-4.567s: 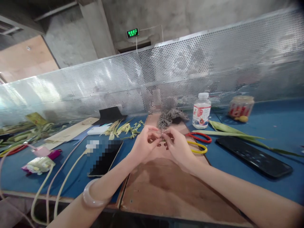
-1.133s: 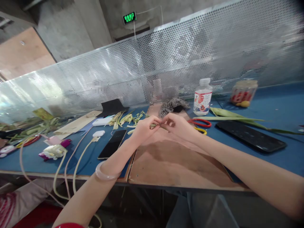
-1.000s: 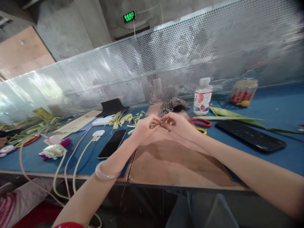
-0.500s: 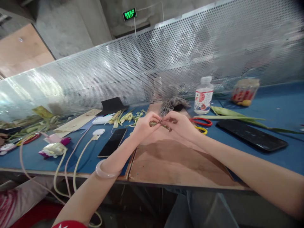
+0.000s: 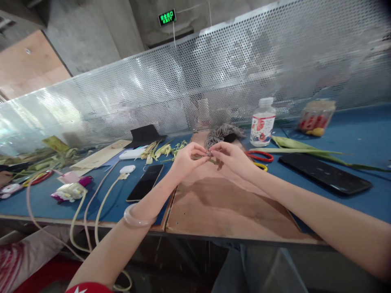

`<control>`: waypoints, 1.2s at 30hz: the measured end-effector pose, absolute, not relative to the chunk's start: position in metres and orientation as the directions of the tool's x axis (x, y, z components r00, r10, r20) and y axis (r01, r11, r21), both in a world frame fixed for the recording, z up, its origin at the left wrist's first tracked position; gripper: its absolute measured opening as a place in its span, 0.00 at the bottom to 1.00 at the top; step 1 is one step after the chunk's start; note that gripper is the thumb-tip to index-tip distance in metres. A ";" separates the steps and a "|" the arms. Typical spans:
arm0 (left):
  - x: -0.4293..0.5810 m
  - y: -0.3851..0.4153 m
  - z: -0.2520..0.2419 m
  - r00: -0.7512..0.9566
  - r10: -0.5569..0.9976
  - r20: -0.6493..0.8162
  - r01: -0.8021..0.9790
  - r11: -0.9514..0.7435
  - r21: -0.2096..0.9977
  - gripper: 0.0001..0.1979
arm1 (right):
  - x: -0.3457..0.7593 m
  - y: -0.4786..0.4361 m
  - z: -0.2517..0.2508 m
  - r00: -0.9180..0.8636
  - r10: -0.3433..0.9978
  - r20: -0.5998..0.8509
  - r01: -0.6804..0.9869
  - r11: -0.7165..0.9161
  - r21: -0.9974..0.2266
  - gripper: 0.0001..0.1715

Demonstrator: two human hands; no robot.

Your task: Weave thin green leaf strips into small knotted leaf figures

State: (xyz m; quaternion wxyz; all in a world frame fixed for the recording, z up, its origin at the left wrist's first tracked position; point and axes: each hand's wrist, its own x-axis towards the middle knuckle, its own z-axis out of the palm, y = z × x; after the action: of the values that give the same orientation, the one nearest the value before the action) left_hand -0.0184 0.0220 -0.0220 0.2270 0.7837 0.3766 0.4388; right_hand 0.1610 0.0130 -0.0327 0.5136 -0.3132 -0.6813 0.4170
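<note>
My left hand (image 5: 190, 158) and my right hand (image 5: 230, 156) meet above a wooden board (image 5: 220, 207), fingertips pinched together and almost touching. Between them is a small, thin greenish strip (image 5: 213, 161), mostly hidden by the fingers; its exact kind is too small to make out. Just behind the hands lies a bundle of grey yarn (image 5: 224, 133). Red-handled scissors (image 5: 260, 156) rest right of my right hand, with a yellow loop (image 5: 261, 167) beside them. Pale dried husk pieces (image 5: 161, 150) lie beyond my left hand.
On the right are a plastic bottle (image 5: 263, 122), a jar (image 5: 317, 118), a long green leaf (image 5: 305, 148) and a black phone (image 5: 325, 173). To the left lie another phone (image 5: 145, 183), cables (image 5: 102, 207) and a brown envelope (image 5: 100, 154). A perforated metal screen (image 5: 146, 89) stands behind.
The fingers of both hands have shifted slightly around the strip, and less of it shows between them. The arms stay nearly in place, and the surroundings look the same.
</note>
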 end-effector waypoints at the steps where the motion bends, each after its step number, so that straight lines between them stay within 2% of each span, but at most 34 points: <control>1: -0.019 0.023 -0.022 0.326 0.793 0.515 0.390 -0.609 0.690 0.13 | 0.161 0.011 -0.031 -0.276 0.858 0.434 0.008 0.453 -0.891 0.10; 7: -0.019 0.024 -0.023 0.316 0.806 0.500 0.428 -0.592 0.683 0.13 | 0.162 0.009 -0.033 -0.259 0.816 0.516 0.095 0.553 -0.828 0.13; 18: -0.019 0.023 -0.022 0.313 0.799 0.514 0.472 -0.600 0.646 0.11 | 0.162 0.015 -0.039 -0.255 0.748 0.613 0.294 0.664 -0.688 0.12; 23: -0.018 0.021 -0.022 0.299 0.798 0.523 0.484 -0.600 0.637 0.11 | 0.163 0.018 -0.042 -0.247 0.762 0.599 0.268 0.648 -0.713 0.11; 29: -0.017 0.020 -0.020 0.294 0.811 0.505 0.466 -0.583 0.666 0.11 | 0.163 0.018 -0.043 -0.262 0.773 0.577 0.228 0.631 -0.742 0.10; 36: -0.016 0.023 -0.021 0.278 0.839 0.468 0.379 -0.544 0.749 0.09 | 0.159 0.014 -0.040 -0.224 0.708 0.670 0.353 0.700 -0.621 0.07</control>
State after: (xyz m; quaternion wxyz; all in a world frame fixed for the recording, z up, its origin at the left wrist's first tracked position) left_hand -0.0157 0.0229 -0.0208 0.2577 0.7568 0.4021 0.4463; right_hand 0.1586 0.0135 -0.0398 0.5168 -0.3474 -0.7635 0.1713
